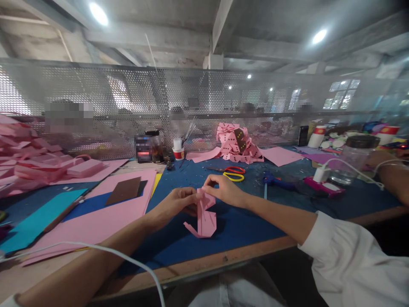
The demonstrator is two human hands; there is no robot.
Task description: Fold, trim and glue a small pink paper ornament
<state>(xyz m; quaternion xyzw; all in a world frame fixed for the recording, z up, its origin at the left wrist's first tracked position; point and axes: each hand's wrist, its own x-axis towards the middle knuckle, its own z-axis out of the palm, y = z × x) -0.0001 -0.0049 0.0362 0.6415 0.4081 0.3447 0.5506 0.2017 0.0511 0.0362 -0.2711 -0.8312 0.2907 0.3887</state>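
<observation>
A folded pink paper piece stands on the blue work mat in front of me. My left hand pinches its upper left edge. My right hand pinches the top of the same piece from the right. Both hands meet above the mat, near the table's front edge. The lower part of the paper has a flap sticking out to the left.
Pink sheets, a brown card and a teal sheet lie at left. Scissors, a glue gun and a pile of pink dotted pieces sit behind. Another person's arm is at right. A mesh screen backs the table.
</observation>
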